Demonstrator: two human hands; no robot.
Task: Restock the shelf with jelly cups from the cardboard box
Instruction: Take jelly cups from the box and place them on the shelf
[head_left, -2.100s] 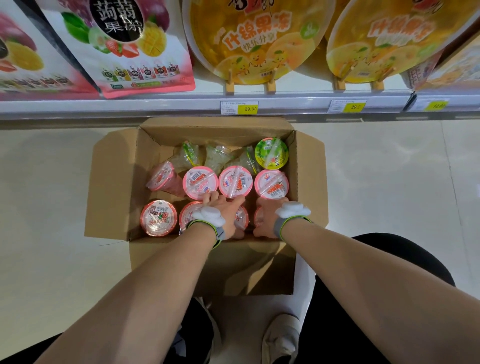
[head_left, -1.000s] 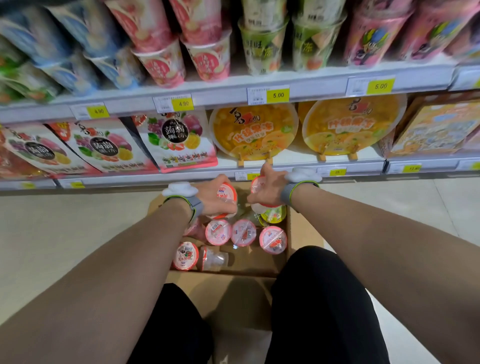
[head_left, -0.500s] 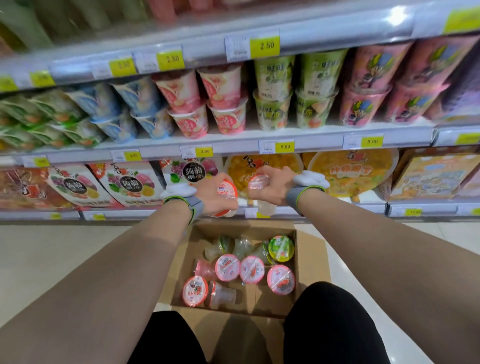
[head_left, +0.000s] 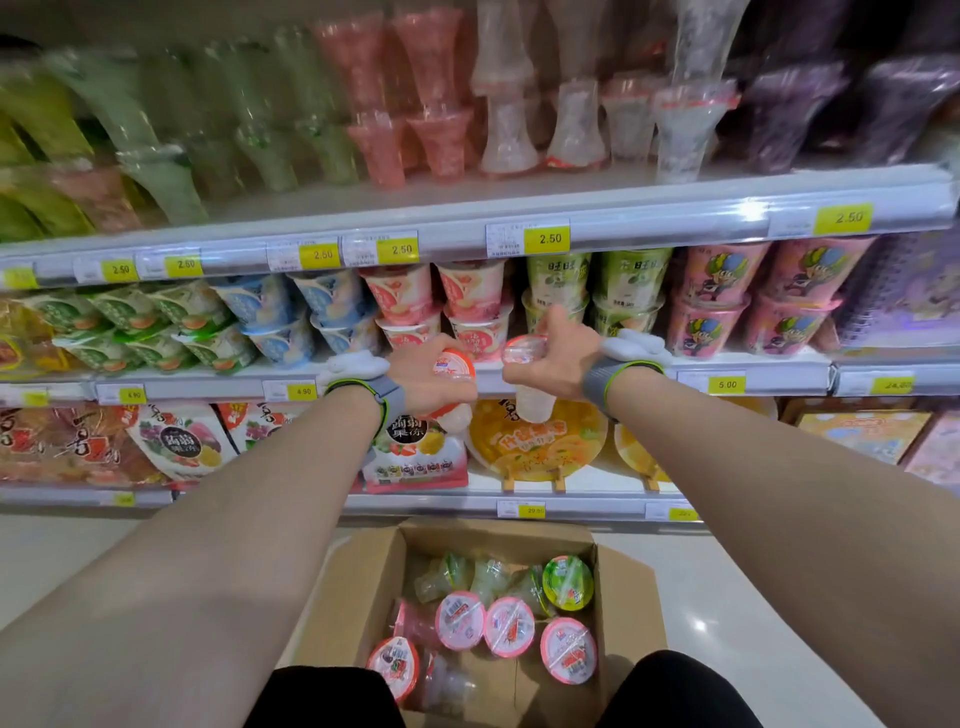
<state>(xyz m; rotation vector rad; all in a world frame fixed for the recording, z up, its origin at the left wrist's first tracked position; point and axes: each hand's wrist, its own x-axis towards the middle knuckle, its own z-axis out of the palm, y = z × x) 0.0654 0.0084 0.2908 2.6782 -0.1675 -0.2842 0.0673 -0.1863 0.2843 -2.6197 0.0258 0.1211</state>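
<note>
Clear plastic jelly cups fill both fists: the left hand (head_left: 423, 376) wraps one with a red-rimmed foil lid (head_left: 453, 365), the right hand (head_left: 558, 358) another (head_left: 531, 395), both raised before the shelf (head_left: 519, 376) above the cardboard box (head_left: 358, 587). They look light, smooth and somewhat crushable, so a grip round the tapered wall seems safest, off the thin lid. Each cup's long axis runs roughly upright, lid uppermost, narrow base down, the left one tilted.
</note>
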